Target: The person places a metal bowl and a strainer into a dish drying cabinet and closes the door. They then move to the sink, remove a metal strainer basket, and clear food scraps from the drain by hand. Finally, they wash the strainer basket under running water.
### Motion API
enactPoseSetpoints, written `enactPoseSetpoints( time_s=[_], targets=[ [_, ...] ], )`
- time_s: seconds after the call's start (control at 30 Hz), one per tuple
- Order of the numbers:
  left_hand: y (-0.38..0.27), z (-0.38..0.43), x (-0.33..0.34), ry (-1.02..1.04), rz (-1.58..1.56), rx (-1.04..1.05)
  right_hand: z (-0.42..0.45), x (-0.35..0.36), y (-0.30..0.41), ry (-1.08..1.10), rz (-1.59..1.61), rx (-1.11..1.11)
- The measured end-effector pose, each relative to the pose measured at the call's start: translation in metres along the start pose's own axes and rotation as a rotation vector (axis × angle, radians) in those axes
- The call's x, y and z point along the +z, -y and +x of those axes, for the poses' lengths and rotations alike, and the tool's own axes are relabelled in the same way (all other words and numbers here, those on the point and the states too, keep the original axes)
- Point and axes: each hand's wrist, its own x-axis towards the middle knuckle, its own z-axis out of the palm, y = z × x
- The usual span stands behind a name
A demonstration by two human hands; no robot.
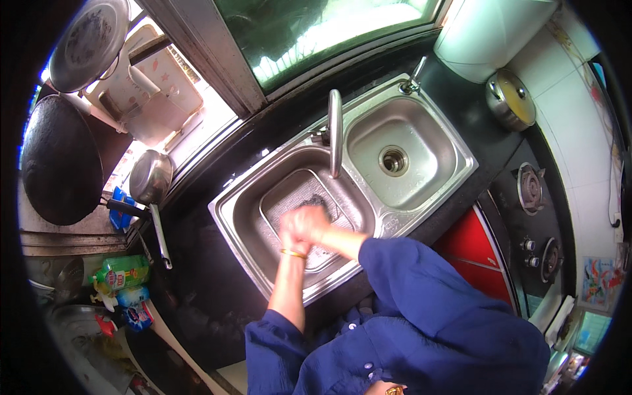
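Note:
Both hands are pressed together over the left basin [247,217] of a steel double sink, blurred by motion. My left hand [292,241], with a gold bangle at its wrist, is closed and lies against my right hand [312,222]. A dark, mesh-like scrubber or cloth [313,200] shows at the far side of the fingers; it appears gripped between the hands, though blur hides its exact kind. Beneath them, a rectangular perforated drain basket [281,190] sits in the basin. The curved faucet [335,133] hangs just beyond the hands.
To the right is the second basin [419,128] with its drain. A lidded pot [511,100] and a gas hob [531,187] stand farther right. Pans, including a small saucepan [151,177], hang at left, above a green detergent bottle [123,273]. A window [316,39] is behind the sink.

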Motion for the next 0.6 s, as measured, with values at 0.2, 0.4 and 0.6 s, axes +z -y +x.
enactPoseSetpoints(
  time_s=[0.2,0.4,0.6],
  targets=[
    [-0.012,0.03,0.001,0.233,-0.122,-0.038,0.026,-0.008,-0.072,-0.159,0.557,0.479],
    [-0.025,0.081,-0.063,0.604,-0.301,0.085,-0.007,-0.01,0.02,-0.163,0.4,-0.075],
    [-0.013,0.042,-0.006,0.331,-0.075,-0.17,0.03,-0.012,-0.033,-0.259,-0.005,0.15]
  ],
)
